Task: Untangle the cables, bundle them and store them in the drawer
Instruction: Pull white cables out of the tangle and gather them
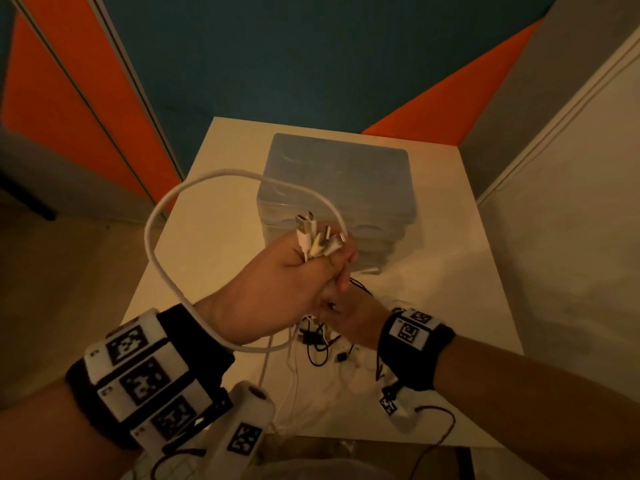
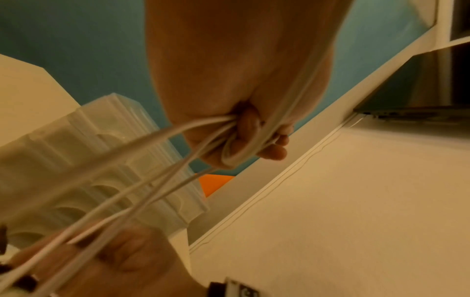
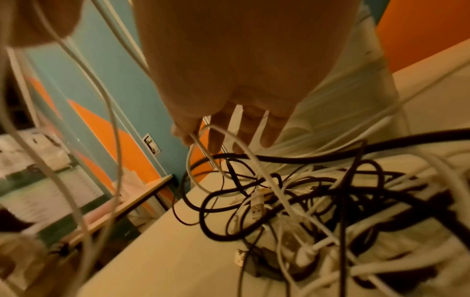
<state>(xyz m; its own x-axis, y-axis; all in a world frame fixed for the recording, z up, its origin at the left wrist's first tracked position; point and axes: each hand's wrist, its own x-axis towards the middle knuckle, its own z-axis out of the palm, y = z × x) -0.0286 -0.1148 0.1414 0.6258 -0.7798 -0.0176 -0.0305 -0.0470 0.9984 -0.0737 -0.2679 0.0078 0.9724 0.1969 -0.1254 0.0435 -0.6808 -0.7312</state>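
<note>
My left hand [image 1: 287,285] is raised over the white table [image 1: 214,216] and grips a bunch of white cables [image 1: 318,237], their USB plugs sticking up out of the fist. One thick white cable [image 1: 156,216] loops out to the left and back under the wrist. In the left wrist view the fist [image 2: 241,100] is closed round the strands [image 2: 142,193], which run down to my right hand [image 2: 122,259]. My right hand [image 1: 353,320] is lower, just above the tangle of black and white cables [image 1: 322,344]. Its thumb and forefinger pinch a thin white cable [image 3: 203,152]; the other fingers [image 3: 269,132] are straight.
A translucent drawer unit [image 1: 339,181] stands at the back of the table, drawers closed. The tangle [image 3: 318,201] covers the near half of the table. A white cabinet side [image 1: 554,202] borders the right; a low side table [image 3: 142,193] stands to the left.
</note>
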